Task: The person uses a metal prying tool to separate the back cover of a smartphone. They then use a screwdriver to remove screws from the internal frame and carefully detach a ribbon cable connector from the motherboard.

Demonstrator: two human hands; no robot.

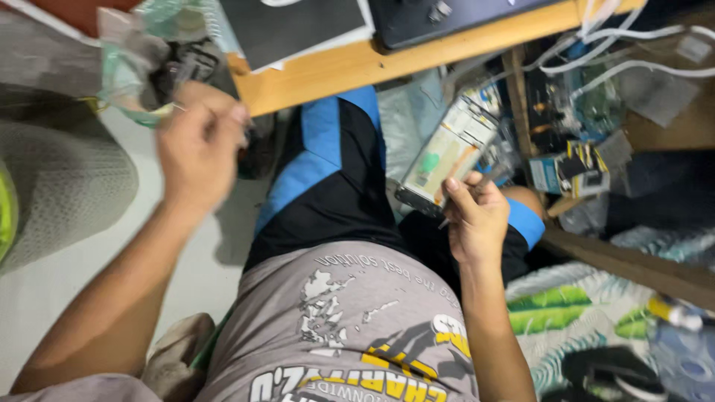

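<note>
Your right hand [477,216] has its grip closed on an opened phone [445,158], thumb against its lower edge, with a thin tool [477,186] pinched alongside; the phone hangs over your lap, tilted, just below the wooden counter [417,56]. Your left hand [199,141] is raised and blurred, fingers curled tight around something small that you cannot make out here, close to a clear plastic bag [138,63] with dark parts inside. For the work in hand, steady the phone first: rest that wrist on your thigh so the frame does not wobble. Keep the tool's tip away from the exposed green patch inside the phone. Move the left hand slowly, since whatever it pinches looks tiny and the floor [89,298] below would swallow it.
</note>
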